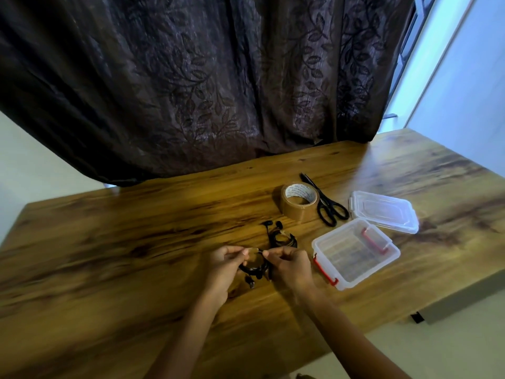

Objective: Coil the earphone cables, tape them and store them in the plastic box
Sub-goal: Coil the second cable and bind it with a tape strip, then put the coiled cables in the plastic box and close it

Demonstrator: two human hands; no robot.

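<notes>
Left hand [222, 265]: forearm enters from the lower edge; palm faces the other hand; fingers [235, 251] curled, thumb and forefinger clamped on one end of a tan tape strip [252, 251].
Right hand [289, 266]: mirrors the left, palm inward; fingers [276, 252] pinched together on the strip's other end.
Coiled earphone cable [252, 267]: black, between both palms, with the strip across its top; plug and earbuds dangle below. Contact with the counter [136, 242] cannot be judged.
Second earphone coil [281, 237]: on the counter just beyond the hands.
Plastic box [317, 243]: open, red latches, right of the hands.
Box lid [385, 214]: lies behind the box.
Brown tape roll [299, 212]: beside black scissors [328, 207].
</notes>
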